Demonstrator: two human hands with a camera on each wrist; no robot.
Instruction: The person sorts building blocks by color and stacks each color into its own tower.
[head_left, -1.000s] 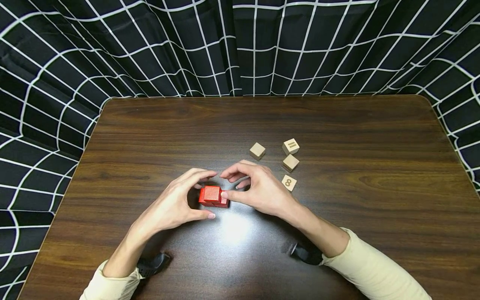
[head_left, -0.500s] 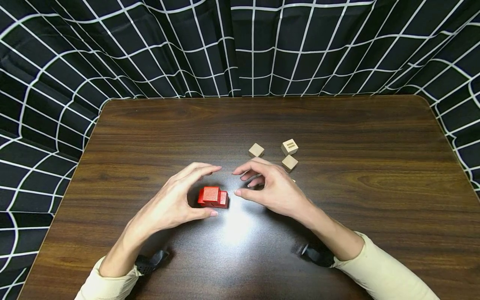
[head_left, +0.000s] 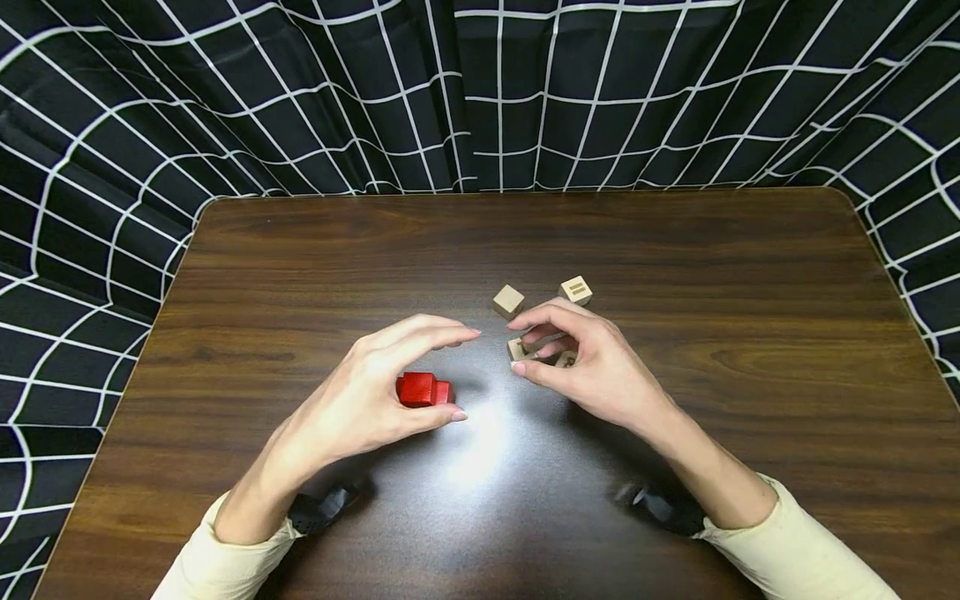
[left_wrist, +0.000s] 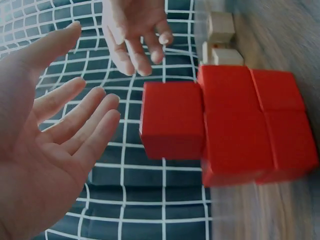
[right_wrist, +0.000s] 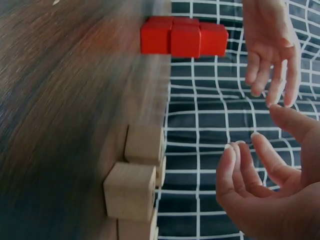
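A small stack of red cubes (head_left: 416, 389) stands on the table, a single cube topping the lower ones (left_wrist: 232, 125). My left hand (head_left: 375, 387) curves around its left side, thumb and fingers spread, and nothing sits between them. In the left wrist view the left palm (left_wrist: 55, 145) is apart from the top red cube (left_wrist: 172, 120). To the right, my right hand (head_left: 600, 358) hovers over plain wooden cubes, partly covering them. The right wrist view has its loosely bent fingers (right_wrist: 227, 170) holding nothing, raised above a wooden cube (right_wrist: 130, 192).
Beyond the right hand lie a blank wooden cube (head_left: 508, 300) and one with an equals sign (head_left: 575, 289). A marked cube (head_left: 520, 348) shows by the right fingertips. Brown wooden table (head_left: 300, 267); black gridded curtain (head_left: 360, 100) around its far and side edges.
My right hand has drawn away from the red stack, where its thumb was over the right-hand cube, and moved right over the wooden cubes. The left hand has shifted slightly rightward.
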